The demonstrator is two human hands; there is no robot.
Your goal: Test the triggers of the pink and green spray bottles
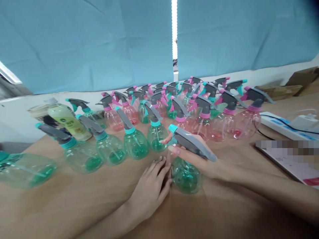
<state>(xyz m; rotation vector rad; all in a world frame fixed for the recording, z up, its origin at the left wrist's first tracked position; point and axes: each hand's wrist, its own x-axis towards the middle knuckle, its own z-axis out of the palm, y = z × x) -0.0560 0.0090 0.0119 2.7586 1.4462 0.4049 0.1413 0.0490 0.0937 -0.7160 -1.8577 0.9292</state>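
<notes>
My right hand (194, 154) is wrapped round the neck of a green spray bottle (186, 181), under its grey trigger head with a turquoise nozzle. This bottle stands close in front of me on the table, tilted little if at all. To its left, my left hand (152, 184) lies on the tabletop with fingers stretched forward and holds nothing. Its thumb tip comes close to the bottle's side; whether they touch I cannot tell. Just beyond my fingers stands another green spray bottle (157, 134), with a second green spray bottle (136, 144) beside it.
More green bottles (82, 156) curve along the left of the wooden table (104, 202). Several pink spray bottles (245, 121) crowd behind. A pale green bottle (66, 119) stands back left. At right are a power strip (281, 126), a flat device (281, 159) and cardboard (302, 81).
</notes>
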